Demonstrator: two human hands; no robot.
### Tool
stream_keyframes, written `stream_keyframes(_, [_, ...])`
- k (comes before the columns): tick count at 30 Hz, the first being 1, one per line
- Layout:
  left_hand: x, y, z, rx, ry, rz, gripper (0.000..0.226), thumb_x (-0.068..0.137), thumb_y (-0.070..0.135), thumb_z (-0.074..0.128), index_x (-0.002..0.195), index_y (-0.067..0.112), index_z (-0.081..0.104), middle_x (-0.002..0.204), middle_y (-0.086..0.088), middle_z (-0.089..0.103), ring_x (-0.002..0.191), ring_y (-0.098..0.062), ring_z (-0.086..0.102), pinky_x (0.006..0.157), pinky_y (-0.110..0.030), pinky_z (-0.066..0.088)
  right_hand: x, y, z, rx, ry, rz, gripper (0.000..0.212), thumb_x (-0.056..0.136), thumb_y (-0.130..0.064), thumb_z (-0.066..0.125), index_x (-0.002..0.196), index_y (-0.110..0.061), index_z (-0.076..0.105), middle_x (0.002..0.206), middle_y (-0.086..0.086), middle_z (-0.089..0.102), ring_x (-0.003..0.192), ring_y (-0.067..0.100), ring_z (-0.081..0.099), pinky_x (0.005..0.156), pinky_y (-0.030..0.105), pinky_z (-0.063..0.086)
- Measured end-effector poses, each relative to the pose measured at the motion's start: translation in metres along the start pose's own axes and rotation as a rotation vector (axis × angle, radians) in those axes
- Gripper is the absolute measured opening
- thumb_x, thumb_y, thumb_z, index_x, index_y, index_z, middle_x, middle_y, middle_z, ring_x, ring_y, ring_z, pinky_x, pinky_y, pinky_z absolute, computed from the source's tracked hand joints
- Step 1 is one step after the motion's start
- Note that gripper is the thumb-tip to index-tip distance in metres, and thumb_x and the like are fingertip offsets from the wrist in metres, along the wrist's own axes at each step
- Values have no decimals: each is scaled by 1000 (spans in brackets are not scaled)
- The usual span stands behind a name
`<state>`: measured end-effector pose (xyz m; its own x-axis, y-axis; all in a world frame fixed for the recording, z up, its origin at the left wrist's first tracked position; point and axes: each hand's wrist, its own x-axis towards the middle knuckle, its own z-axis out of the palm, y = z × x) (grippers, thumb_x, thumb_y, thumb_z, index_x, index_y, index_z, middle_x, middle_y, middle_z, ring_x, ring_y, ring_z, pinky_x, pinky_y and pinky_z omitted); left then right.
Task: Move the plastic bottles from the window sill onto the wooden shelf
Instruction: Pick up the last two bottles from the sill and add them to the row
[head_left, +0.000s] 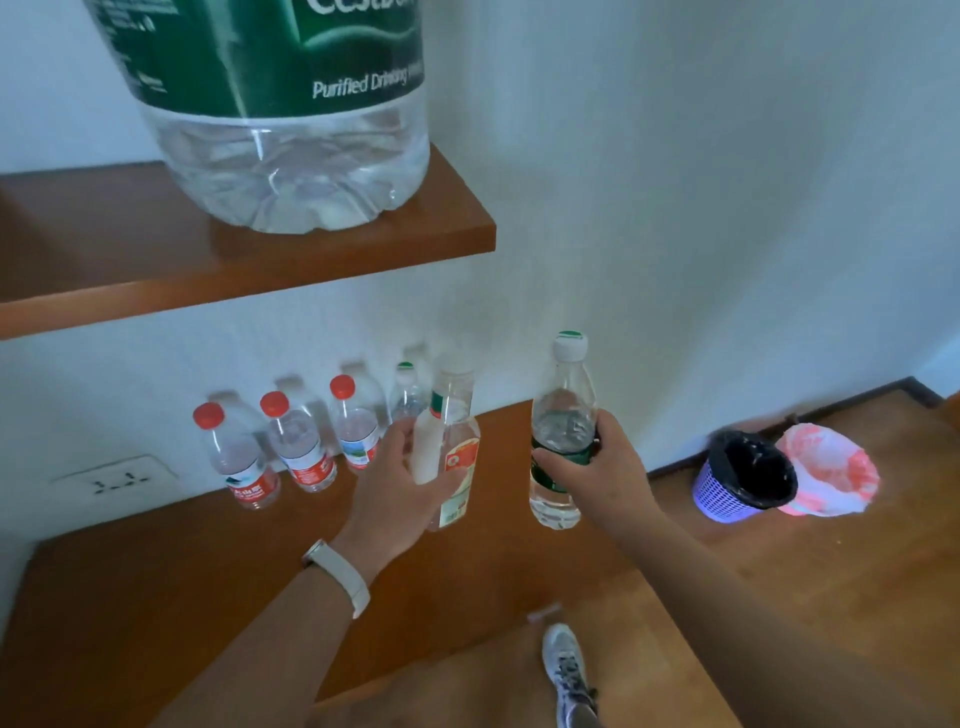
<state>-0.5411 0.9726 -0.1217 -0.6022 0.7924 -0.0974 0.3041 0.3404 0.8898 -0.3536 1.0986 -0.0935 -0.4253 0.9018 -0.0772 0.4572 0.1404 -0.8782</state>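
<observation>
A wooden shelf (130, 597) against a white wall holds a row of four upright bottles (304, 441). Just right of the row, the left hand (400, 493) clasps two bottles (449, 457) upright – the right hand (597, 467) wraps a green-label bottle (561, 436), farther right, above the shelf's end

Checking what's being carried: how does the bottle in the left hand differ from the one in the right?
The left hand holds a bottle with a red-and-yellow label; its cap isn't clearly visible. The right hand holds a green-labelled bottle with a white cap, standing farther right. Both are clear plastic, upright, over the lower shelf.
</observation>
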Motion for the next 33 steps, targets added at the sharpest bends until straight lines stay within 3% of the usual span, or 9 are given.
stream_keyframes(6, [45, 25, 45, 18, 106, -107, 56, 80, 32, 80, 124, 31, 45, 121, 11, 60, 112, -16, 60, 97, -47, 53, 78, 21, -24, -4, -124, -32, 44, 75, -34, 82, 103, -34, 48, 93, -15, 60, 78, -3, 58, 63, 14, 44])
stream_keyframes(10, [69, 41, 76, 55, 160, -147, 55, 82, 30, 78, 123, 31, 41, 120, 9, 57, 111, -14, 57, 99, -41, 51, 128, 42, -37, 46, -192, -22, 50, 73, -36, 82, 110, -36, 49, 99, -16, 61, 86, 0, 60, 70, 19, 48])
stream_keyframes(20, [89, 41, 104, 89, 282, -237, 56, 78, 32, 81, 122, 30, 45, 117, 14, 60, 105, -10, 62, 91, -33, 55, 189, 70, -26, 70, -395, -60, 51, 72, -32, 83, 111, -34, 50, 97, -10, 63, 84, 5, 64, 66, 17, 51])
stream_keyframes(26, [105, 20, 120, 49, 317, -302, 55, 78, 28, 81, 119, 29, 45, 108, 18, 58, 96, 0, 59, 70, -13, 47, 209, 79, 1, 10, -450, -95, 52, 73, -34, 83, 112, -37, 49, 96, -16, 62, 83, -4, 61, 61, 8, 46])
stream_keyframes(30, [118, -1, 137, 18, 340, -339, 53, 77, 31, 81, 115, 35, 43, 105, 17, 60, 96, -1, 62, 74, -13, 48, 221, 87, 16, -18, -423, -97, 55, 76, -22, 83, 119, -25, 48, 89, -16, 60, 75, -18, 57, 55, 4, 43])
stream_keyframes(33, [132, -17, 147, 17, 354, -356, 54, 77, 42, 79, 119, 32, 46, 106, 14, 62, 94, -4, 63, 80, -27, 55, 233, 99, 26, -45, -428, -96, 56, 78, -18, 82, 122, -20, 48, 87, -18, 57, 71, -23, 54, 54, 2, 40])
